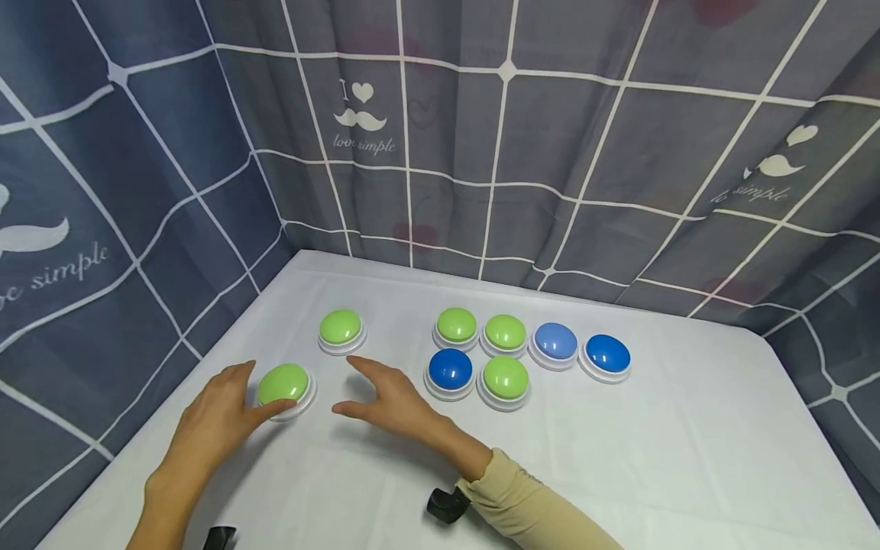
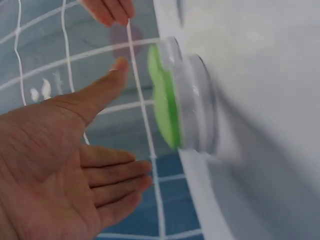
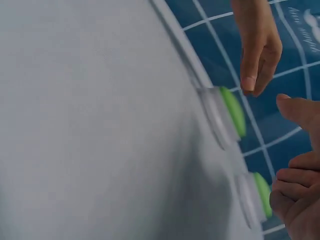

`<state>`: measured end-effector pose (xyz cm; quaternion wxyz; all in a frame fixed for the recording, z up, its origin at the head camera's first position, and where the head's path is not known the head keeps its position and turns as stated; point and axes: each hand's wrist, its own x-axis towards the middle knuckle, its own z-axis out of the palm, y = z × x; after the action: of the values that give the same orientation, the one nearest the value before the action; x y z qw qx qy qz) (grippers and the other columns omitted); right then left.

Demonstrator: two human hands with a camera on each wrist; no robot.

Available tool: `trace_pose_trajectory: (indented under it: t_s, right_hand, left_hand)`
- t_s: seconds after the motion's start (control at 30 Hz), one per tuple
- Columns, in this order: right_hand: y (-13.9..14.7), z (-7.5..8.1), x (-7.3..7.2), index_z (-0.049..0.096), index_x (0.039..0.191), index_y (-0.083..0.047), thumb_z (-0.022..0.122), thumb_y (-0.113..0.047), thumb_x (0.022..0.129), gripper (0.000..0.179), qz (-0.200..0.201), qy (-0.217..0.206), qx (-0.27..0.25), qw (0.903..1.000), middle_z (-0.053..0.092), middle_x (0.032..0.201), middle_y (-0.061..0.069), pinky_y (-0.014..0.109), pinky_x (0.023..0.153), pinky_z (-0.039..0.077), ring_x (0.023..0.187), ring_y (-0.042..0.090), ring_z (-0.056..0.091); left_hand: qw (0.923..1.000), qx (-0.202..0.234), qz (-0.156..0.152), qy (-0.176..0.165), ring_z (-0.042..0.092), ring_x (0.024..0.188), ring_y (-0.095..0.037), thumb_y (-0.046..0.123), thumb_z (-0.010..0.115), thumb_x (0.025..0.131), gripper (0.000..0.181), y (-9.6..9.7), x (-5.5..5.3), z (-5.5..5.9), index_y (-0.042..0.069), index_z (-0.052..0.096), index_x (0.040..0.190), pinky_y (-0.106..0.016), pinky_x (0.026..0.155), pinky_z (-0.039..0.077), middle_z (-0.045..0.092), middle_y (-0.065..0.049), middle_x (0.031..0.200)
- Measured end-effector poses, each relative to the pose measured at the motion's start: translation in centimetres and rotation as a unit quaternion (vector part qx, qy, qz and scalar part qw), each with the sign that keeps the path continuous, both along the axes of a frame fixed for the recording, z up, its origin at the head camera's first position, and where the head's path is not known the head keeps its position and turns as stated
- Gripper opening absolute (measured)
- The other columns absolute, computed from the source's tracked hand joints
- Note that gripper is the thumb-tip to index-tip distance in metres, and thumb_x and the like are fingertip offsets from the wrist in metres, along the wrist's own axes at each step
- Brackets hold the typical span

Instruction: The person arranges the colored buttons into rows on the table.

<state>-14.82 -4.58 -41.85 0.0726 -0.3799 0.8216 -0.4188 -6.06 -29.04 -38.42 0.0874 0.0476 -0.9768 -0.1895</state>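
A green push button (image 1: 283,384) on a round white base stands at the table's front left. My left hand (image 1: 213,424) hovers around it, thumb and fingers spread. In the left wrist view a gap shows between the left hand (image 2: 55,145) and the green dome (image 2: 167,110). Behind that button stands a second green push button (image 1: 340,328). My right hand (image 1: 395,401) hangs just in front and to the right of it, thumb and forefinger apart, holding nothing. The right wrist view shows the right hand (image 3: 300,185) beside the farther green button (image 3: 262,195), with its lower fingers loosely bent.
Right of my hands stands a close group: green buttons (image 1: 506,378), dark blue buttons (image 1: 450,369) and one light blue button (image 1: 555,341). They share a white-covered table (image 1: 687,428). Grey checked curtains (image 1: 454,137) hang behind it and at both sides.
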Motion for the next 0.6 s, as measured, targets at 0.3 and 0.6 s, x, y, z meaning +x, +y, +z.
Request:
trace_pose_trajectory:
  t_s: [0.3,0.6]
  right_hand:
    - [-5.2,-1.8,-0.6,0.039,0.15,-0.003,0.076,-0.044,0.087,0.084,0.02,0.044,0.111,0.9927,0.043,0.151,0.006,0.024,0.11,0.032,0.138,0.015,0.04]
    - [-7.7,-2.7,-0.5,0.042,0.147,-0.004,0.075,-0.041,0.088,0.077,0.015,0.086,0.165,0.9824,0.046,0.149,0.008,0.027,0.113,0.027,0.14,0.017,0.037]
  left_hand:
    - [0.9974,0.044,-0.013,-0.057,0.038,0.124,-0.059,0.043,0.085,0.074,0.1,-1.8,0.0,-2.3,-0.019,0.039,0.137,-0.071,0.096,0.033,0.04,-0.043,0.133]
    - [0.9956,0.069,-0.021,-0.06,0.036,0.125,-0.061,0.038,0.083,0.078,0.094,-2.7,0.0,-3.3,-0.02,0.038,0.136,-0.072,0.097,0.032,0.04,-0.042,0.134]
